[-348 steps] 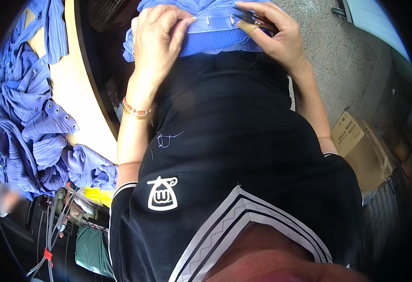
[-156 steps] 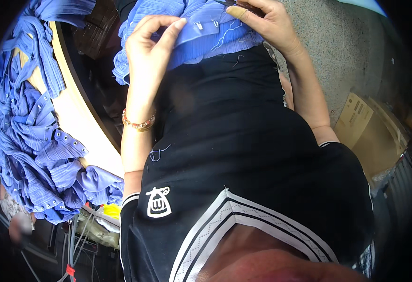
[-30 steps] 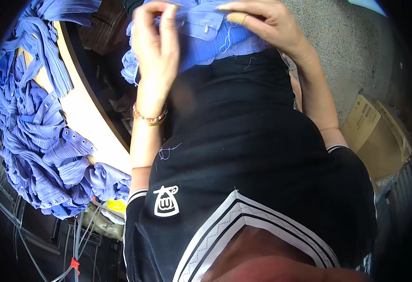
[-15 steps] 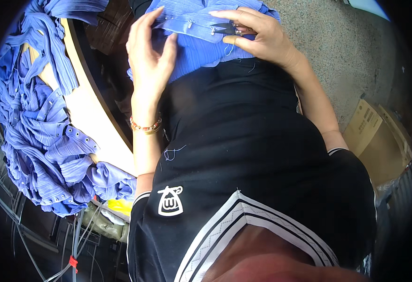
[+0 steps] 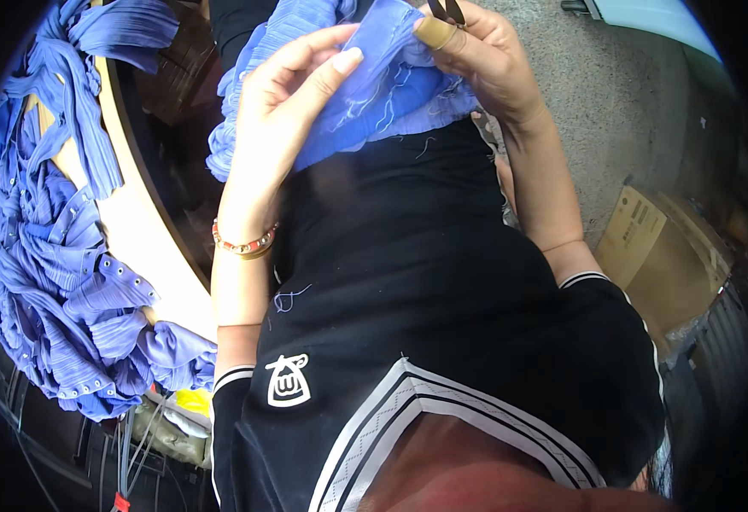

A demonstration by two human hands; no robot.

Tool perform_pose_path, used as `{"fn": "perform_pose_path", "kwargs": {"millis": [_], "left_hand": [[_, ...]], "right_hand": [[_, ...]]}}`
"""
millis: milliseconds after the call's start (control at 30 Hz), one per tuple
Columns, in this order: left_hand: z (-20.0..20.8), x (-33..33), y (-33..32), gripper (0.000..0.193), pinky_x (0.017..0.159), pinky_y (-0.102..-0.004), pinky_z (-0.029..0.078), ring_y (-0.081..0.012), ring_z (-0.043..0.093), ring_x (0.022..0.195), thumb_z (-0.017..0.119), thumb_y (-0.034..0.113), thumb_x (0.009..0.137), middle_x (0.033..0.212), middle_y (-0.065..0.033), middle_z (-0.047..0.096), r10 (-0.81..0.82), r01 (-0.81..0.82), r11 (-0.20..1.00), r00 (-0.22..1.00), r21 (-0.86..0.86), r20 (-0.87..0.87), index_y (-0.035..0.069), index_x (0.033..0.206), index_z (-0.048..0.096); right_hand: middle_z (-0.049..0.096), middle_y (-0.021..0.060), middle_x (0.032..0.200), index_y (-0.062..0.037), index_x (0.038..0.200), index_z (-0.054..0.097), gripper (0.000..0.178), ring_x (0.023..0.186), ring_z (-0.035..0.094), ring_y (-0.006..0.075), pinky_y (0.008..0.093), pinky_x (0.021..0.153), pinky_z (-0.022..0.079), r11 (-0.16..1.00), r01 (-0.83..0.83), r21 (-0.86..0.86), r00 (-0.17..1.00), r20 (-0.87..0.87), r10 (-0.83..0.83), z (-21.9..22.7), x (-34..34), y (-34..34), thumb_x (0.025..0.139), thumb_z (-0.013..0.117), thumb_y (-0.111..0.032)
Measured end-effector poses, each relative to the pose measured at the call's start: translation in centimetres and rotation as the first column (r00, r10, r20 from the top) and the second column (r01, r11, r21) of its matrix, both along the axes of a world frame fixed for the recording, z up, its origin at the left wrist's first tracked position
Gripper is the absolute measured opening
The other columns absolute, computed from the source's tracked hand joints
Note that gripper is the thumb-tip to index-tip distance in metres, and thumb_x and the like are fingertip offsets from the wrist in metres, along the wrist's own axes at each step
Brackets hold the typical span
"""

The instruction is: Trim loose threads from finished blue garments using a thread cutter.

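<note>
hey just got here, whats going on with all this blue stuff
A seated person has blue pleated cloth across the lap. The left hand pinches its smooth band between thumb and fingers. The right hand, its thumb wrapped in a tan covering, is at the band's other end and also holds a small dark tool, only partly visible. Loose threads hang below the band. More blue cloth lies heaped on the table at the person's left.
</note>
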State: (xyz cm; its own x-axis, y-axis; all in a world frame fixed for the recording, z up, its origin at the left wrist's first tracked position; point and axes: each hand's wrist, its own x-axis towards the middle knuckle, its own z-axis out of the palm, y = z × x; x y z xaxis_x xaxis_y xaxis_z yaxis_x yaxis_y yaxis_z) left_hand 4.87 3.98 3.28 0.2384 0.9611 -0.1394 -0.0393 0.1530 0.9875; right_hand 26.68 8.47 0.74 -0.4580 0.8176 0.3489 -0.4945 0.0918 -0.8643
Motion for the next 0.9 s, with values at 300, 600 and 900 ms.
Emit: {"fn": "perform_pose_path", "kwargs": {"millis": [300, 600, 900], "left_hand": [[-0.3, 0.2, -0.5, 0.019, 0.08, -0.019, 0.049, -0.0062, 0.067, 0.087, 0.078, 0.019, 0.093, 0.095, -0.0007, 0.075, 0.134, -0.099, 0.976, 0.975, -0.192, 0.178, 0.006, 0.108, 0.077], [-0.5, 0.5, -0.2, 0.015, 0.07, -0.0157, 0.041, -0.0001, 0.057, 0.074, 0.079, 0.01, 0.09, 0.079, 0.007, 0.063, 0.289, -0.23, 0.945, 0.92, -0.23, 0.264, 0.006, 0.102, 0.07], [0.1, 0.8, -0.7, 0.024, 0.078, -0.0194, 0.053, -0.0078, 0.071, 0.085, 0.076, 0.011, 0.093, 0.096, -0.005, 0.076, 0.265, -0.207, 0.953, 0.923, -0.219, 0.278, 0.003, 0.114, 0.068]], "right_hand": [[0.069, 0.0009, 0.098, 0.0024, 0.108, 0.07, 0.015, 0.087, 0.062, 0.007, 0.0216, 0.08, 0.05, 0.868, 0.177, -0.464, 0.926, 0.378, 0.014, 2.1, 1.3, -2.5, 0.099, 0.068, -0.009], [0.06, 0.0029, 0.087, -0.0056, 0.127, 0.071, 0.038, 0.071, 0.054, 0.0098, 0.0222, 0.063, 0.045, 0.826, 0.204, 0.526, 0.63, 0.575, -0.522, 3.0, 1.5, -2.9, 0.09, 0.078, -0.01], [0.063, 0.0045, 0.081, -0.0103, 0.12, 0.075, 0.035, 0.067, 0.062, 0.016, 0.0284, 0.06, 0.051, 0.747, 0.235, 0.622, 0.615, 0.5, -0.61, 1.2, 0.7, -2.8, 0.085, 0.08, -0.018]]}}
